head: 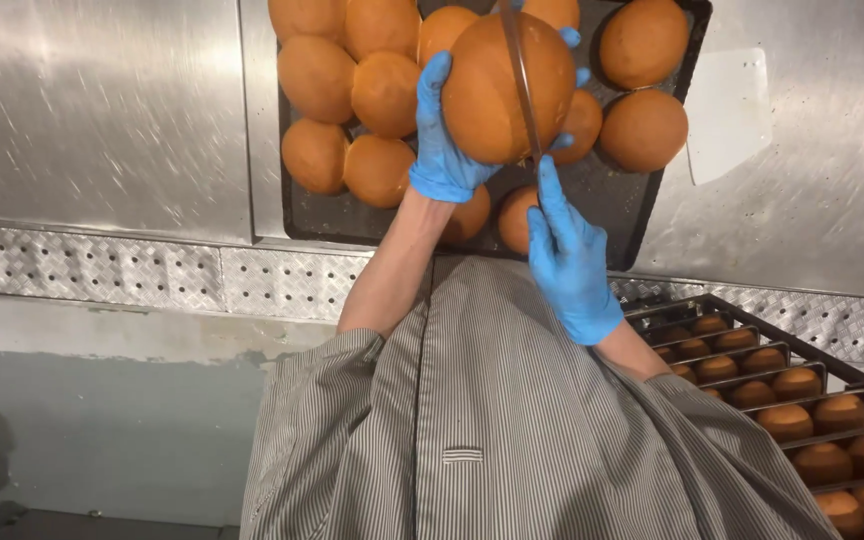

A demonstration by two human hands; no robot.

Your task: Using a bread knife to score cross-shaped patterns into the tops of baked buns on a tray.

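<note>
So the big round bun sits top centre of the frame, cupped in the left hand so it can't roll. The right hand is closed round a knife, forefinger along it, blade slicing the bun above the dark tray.

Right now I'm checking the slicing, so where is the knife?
In the head view, the knife is at top centre, its blade across the bun held by the left hand. The right hand grips it above the baking tray.

Gleaming steel worktop, grey floor
</note>
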